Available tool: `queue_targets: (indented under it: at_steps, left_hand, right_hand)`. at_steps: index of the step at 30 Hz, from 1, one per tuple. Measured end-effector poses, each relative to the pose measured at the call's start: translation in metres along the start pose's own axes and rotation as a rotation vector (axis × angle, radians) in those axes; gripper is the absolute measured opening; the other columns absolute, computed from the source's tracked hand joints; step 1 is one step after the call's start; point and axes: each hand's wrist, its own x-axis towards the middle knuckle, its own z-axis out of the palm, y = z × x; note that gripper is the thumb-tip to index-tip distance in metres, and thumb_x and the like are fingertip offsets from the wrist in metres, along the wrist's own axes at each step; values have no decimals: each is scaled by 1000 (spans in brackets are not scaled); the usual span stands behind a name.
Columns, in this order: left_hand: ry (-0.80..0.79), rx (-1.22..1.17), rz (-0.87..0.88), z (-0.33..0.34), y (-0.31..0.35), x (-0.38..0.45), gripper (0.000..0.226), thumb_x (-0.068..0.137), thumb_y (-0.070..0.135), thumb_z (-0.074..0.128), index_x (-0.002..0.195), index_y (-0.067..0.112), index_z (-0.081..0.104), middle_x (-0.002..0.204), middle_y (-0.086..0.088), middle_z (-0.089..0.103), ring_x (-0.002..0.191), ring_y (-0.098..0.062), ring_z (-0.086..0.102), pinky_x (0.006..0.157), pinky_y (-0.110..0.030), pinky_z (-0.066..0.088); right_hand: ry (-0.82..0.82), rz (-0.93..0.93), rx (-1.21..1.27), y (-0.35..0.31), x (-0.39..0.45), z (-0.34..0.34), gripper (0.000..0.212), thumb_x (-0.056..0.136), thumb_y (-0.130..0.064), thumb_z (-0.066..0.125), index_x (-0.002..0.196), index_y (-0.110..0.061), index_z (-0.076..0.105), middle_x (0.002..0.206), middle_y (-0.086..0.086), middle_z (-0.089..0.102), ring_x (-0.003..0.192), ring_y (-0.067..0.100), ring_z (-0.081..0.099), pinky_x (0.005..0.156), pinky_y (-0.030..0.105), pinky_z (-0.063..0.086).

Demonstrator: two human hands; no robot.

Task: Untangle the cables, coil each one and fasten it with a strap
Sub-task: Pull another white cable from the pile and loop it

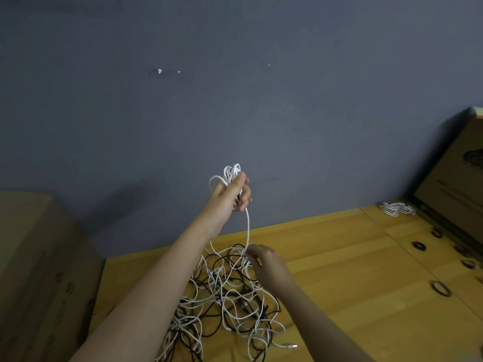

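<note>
Currently: left hand (230, 194) gripping looped white cable coil (231, 173) aloft; right hand (264, 259) pinching its thin strand above tangled black-and-white cable heap (224, 296) lying on wooden tabletop (352, 270).

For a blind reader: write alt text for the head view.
A left hand holds up a coil of white cable; the right hand pinches its strand above a tangle of black and white cables on a wooden table. A coiled white cable lies far right.

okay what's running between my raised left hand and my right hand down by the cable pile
In the head view, one taut stretch of white cable runs from the left hand down to the right hand.
</note>
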Motion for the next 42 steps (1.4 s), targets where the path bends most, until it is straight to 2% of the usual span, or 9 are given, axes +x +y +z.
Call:
queue_targets:
  at_steps: [8, 11, 15, 18, 24, 28, 34, 38, 42]
  left_hand:
    - [57, 375, 19, -5, -35, 22, 10, 101, 23, 44, 94, 27, 37, 71, 4, 49, 56, -7, 46, 63, -25, 42]
    - [3, 676, -18, -9, -47, 26, 10, 100, 33, 45, 104, 24, 41, 77, 4, 59, 66, -16, 55, 77, -32, 48]
    - [-220, 1020, -169, -9, -49, 16, 53, 99, 49, 36, 88, 4, 63, 69, -6, 67, 65, -20, 62, 82, -33, 49]
    - [-360, 975, -241, -9, -42, 2, 83, 85, 71, 23, 72, 1, 66, 48, -1, 57, 44, -12, 54, 77, -32, 50]
    - [-571, 449, -368, -2, -13, -24, 66, 74, 77, 22, 63, 16, 45, 38, 9, 38, 32, -6, 26, 52, -24, 36]
    - [-661, 324, -376, -8, -7, -26, 68, 52, 96, 34, 48, 28, 42, 33, 10, 27, 31, -7, 24, 55, -20, 48]
    - [-502, 372, -434, -14, -10, -26, 63, 79, 70, 54, 51, 14, 43, 33, 3, 34, 30, -9, 24, 52, -27, 33]
    - [-256, 443, -367, -12, -13, -20, 48, 73, 53, 65, 59, 11, 48, 40, 5, 37, 36, -9, 28, 46, -23, 27]
    - [-129, 375, -295, -11, -17, -19, 59, 73, 54, 62, 84, -4, 64, 55, 0, 46, 48, -11, 40, 50, -20, 32]
  right_hand:
    - [-81, -223, 208, -18, -25, -16, 16, 96, -10, 40, 86, -22, 42, 88, -3, 45, 78, 17, 43, 71, 34, 38]
    - [58, -396, 31, -27, -30, -31, 6, 85, -14, 48, 84, -19, 44, 84, -5, 41, 75, 13, 37, 67, 27, 30]
    - [361, -445, -8, -26, -22, -56, 9, 80, -19, 56, 74, -15, 51, 74, -5, 44, 70, 11, 41, 63, 26, 36]
    - [493, -254, 187, -18, -14, -81, 10, 82, -19, 62, 78, -22, 53, 70, -14, 47, 64, 3, 44, 58, 20, 37]
    - [71, -96, 532, -35, -2, -110, 39, 89, -12, 64, 126, -26, 60, 93, -21, 63, 57, 1, 43, 58, 11, 35]
    - [-155, -34, 691, -53, -4, -108, 26, 98, -10, 47, 120, -6, 60, 64, -22, 58, 52, -5, 48, 51, 10, 35]
    - [-243, -16, 862, -50, -9, -90, 26, 86, -37, 53, 95, -13, 56, 56, -9, 38, 47, 6, 25, 44, 19, 21]
    - [-244, -22, 937, -53, -15, -85, 16, 93, -9, 57, 109, -7, 55, 74, -4, 61, 46, -1, 41, 45, 12, 32]
    - [-51, -9, 953, -55, -16, -75, 13, 98, -10, 46, 98, -11, 59, 65, -9, 57, 42, 1, 30, 42, 12, 26]
